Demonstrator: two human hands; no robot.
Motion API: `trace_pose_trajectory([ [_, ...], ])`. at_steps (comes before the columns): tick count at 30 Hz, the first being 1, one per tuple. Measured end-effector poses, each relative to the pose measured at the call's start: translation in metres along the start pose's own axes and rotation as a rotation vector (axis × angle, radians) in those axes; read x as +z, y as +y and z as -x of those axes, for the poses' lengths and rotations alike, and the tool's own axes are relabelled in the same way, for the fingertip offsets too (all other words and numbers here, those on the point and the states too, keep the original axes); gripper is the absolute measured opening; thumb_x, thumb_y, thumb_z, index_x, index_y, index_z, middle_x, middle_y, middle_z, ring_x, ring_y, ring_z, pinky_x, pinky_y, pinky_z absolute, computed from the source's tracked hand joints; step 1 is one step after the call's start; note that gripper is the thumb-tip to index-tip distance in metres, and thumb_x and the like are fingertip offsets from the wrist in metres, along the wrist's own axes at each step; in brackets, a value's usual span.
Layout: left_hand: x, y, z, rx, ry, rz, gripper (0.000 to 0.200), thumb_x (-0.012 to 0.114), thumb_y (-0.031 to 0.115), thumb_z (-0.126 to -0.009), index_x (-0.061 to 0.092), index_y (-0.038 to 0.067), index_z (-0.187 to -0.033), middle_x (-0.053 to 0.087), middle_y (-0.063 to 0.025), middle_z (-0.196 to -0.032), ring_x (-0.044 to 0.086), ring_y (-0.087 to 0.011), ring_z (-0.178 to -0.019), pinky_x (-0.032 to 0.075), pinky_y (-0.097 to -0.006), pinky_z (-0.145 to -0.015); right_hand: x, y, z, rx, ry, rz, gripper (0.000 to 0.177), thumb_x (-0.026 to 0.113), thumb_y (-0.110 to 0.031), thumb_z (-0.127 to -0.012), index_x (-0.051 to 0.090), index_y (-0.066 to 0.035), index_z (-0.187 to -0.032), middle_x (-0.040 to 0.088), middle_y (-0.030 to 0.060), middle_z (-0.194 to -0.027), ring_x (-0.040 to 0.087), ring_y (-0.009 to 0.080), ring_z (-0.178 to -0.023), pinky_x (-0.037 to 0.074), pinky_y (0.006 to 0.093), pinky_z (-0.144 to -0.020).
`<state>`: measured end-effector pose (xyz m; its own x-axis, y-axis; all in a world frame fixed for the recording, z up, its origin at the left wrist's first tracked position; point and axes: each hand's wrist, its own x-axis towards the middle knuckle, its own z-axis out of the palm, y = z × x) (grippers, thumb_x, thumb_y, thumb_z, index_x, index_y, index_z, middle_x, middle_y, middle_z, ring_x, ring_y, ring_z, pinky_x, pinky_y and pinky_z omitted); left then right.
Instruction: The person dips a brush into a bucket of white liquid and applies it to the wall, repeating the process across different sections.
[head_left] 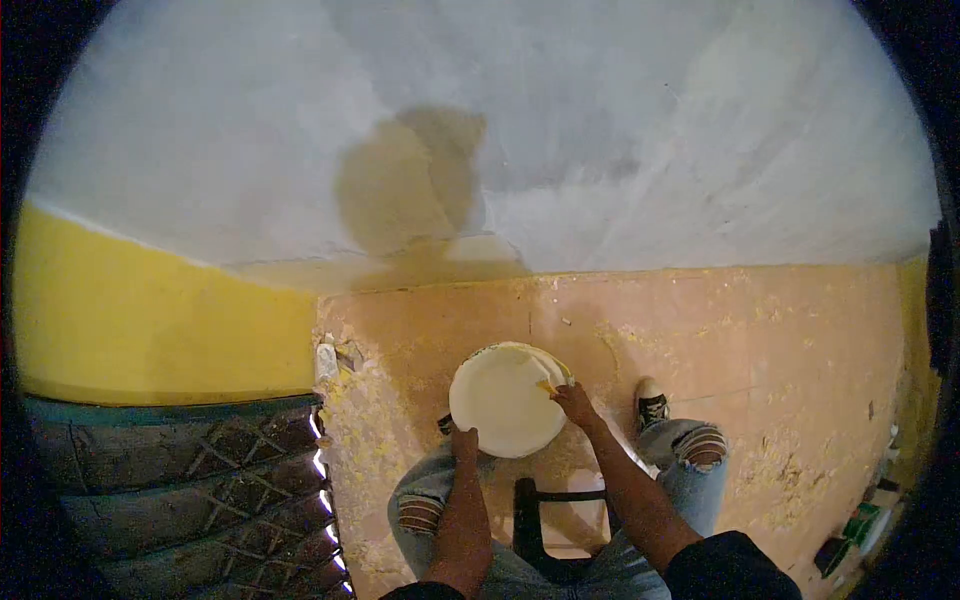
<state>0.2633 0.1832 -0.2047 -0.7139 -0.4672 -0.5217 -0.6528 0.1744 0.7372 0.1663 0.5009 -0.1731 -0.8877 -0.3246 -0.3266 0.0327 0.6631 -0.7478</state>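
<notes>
A round white bucket or tub [508,400] with pale cream contents is between my knees. My left hand [465,443] grips its near left rim, the fingers partly hidden by the edge. My right hand [575,402] is closed at the right rim, on a small tool with a yellowish end [546,387] that points over the pale surface. Whether it is a brush or a scraper is too small to tell.
A grey-white wall [600,150] rises ahead, with a yellow wall [160,310] at left. Dark quilted padding [180,480] lies lower left. A black stool frame [527,520] is below me. Yellow flakes litter the floor [780,400]; a green object [862,523] sits lower right.
</notes>
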Motion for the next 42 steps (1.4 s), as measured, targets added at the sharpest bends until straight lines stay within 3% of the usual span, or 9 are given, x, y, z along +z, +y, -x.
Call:
trace_pose_trajectory([
  [7,0.053,0.0,-0.009,-0.129,-0.157,-0.602,0.063,0.063,0.03,-0.078,0.038,-0.006,-0.125,0.062,-0.028,-0.107,0.06,-0.0472,-0.094,0.048,-0.0513,-0.08,-0.047,0.047,0.016,0.03,0.178,-0.029,0.031,0.063,-0.031,-0.088,0.069,-0.002,-0.097,0.066,0.0163,-0.102,0.058,0.033,-0.096,0.044,0.0409,-0.088],
  [14,0.122,0.061,0.027,-0.089,-0.27,-0.477,0.058,0.06,0.037,-0.086,0.044,-0.002,-0.125,0.062,-0.0247,-0.111,0.062,-0.0433,-0.096,0.05,-0.0555,-0.083,-0.138,0.073,0.039,0.166,0.165,-0.045,0.033,0.065,-0.032,-0.086,0.069,-0.002,-0.1,0.061,0.0218,-0.098,0.059,0.0302,-0.091,0.047,0.0408,-0.08],
  [17,0.151,0.107,0.058,0.027,-0.405,0.533,0.049,0.06,0.03,-0.088,0.047,-0.001,-0.124,0.063,-0.0224,-0.109,0.063,-0.0374,-0.098,0.052,-0.0525,-0.082,-0.169,0.088,0.054,0.267,0.181,-0.189,0.034,0.064,-0.033,-0.086,0.069,-0.002,-0.098,0.06,0.0208,-0.099,0.058,0.0304,-0.088,0.046,0.0408,-0.08],
  [19,0.149,0.189,0.084,-0.279,-0.382,-0.111,0.043,0.062,0.022,-0.087,0.048,-0.004,-0.119,0.064,-0.0213,-0.1,0.064,-0.0317,-0.095,0.052,-0.0453,-0.079,-0.182,0.103,0.06,0.285,0.227,-0.271,0.033,0.064,-0.032,-0.087,0.069,-0.002,-0.097,0.061,0.0201,-0.098,0.058,0.0308,-0.087,0.046,0.0412,-0.08],
  [25,0.182,0.132,0.077,0.091,-0.356,-0.179,0.034,0.064,0.023,-0.086,0.052,-0.001,-0.107,0.065,-0.0202,-0.093,0.066,-0.0297,-0.079,0.052,-0.0437,-0.069,-0.193,0.127,0.074,0.199,0.253,-0.095,0.031,0.063,-0.032,-0.088,0.07,-0.002,-0.095,0.063,0.017,-0.096,0.06,0.0278,-0.09,0.046,0.0395,-0.084],
  [35,0.189,0.162,0.09,-0.105,-0.408,-0.446,0.038,0.064,0.025,-0.085,0.053,0.003,-0.114,0.065,-0.021,-0.086,0.067,-0.0294,-0.079,0.051,-0.0468,-0.068,-0.212,0.12,0.096,0.329,0.222,-0.259,0.034,0.064,-0.031,-0.088,0.068,0.0,-0.101,0.065,0.0191,-0.096,0.062,0.026,-0.09,0.049,0.0364,-0.079],
  [37,0.193,0.102,0.073,1.258,-0.097,-0.954,0.041,0.064,0.024,-0.084,0.053,0.001,-0.115,0.065,-0.0227,-0.088,0.066,-0.0315,-0.085,0.05,-0.0479,-0.076,-0.214,0.122,0.097,0.358,0.254,-0.249,0.035,0.065,-0.032,-0.087,0.068,0.0,-0.102,0.066,0.0193,-0.097,0.063,0.0259,-0.088,0.049,0.0366,-0.079],
  [41,0.239,0.073,0.067,0.646,0.082,-0.819,0.042,0.064,0.025,-0.084,0.052,-0.002,-0.114,0.065,-0.0244,-0.094,0.065,-0.0349,-0.09,0.047,-0.0486,-0.083,-0.192,0.167,0.102,0.196,0.315,-0.089,0.037,0.064,-0.034,-0.087,0.069,0.0,-0.099,0.068,0.0166,-0.088,0.063,0.0241,-0.082,0.049,0.0361,-0.074],
  [42,0.222,0.119,0.083,0.363,-0.169,-0.643,0.042,0.064,0.025,-0.085,0.052,-0.003,-0.114,0.066,-0.0243,-0.096,0.066,-0.0346,-0.089,0.049,-0.0471,-0.082,-0.198,0.168,0.104,0.153,0.301,-0.169,0.038,0.064,-0.035,-0.087,0.069,0.001,-0.098,0.068,0.0148,-0.083,0.063,0.0225,-0.079,0.049,0.0359,-0.071],
])
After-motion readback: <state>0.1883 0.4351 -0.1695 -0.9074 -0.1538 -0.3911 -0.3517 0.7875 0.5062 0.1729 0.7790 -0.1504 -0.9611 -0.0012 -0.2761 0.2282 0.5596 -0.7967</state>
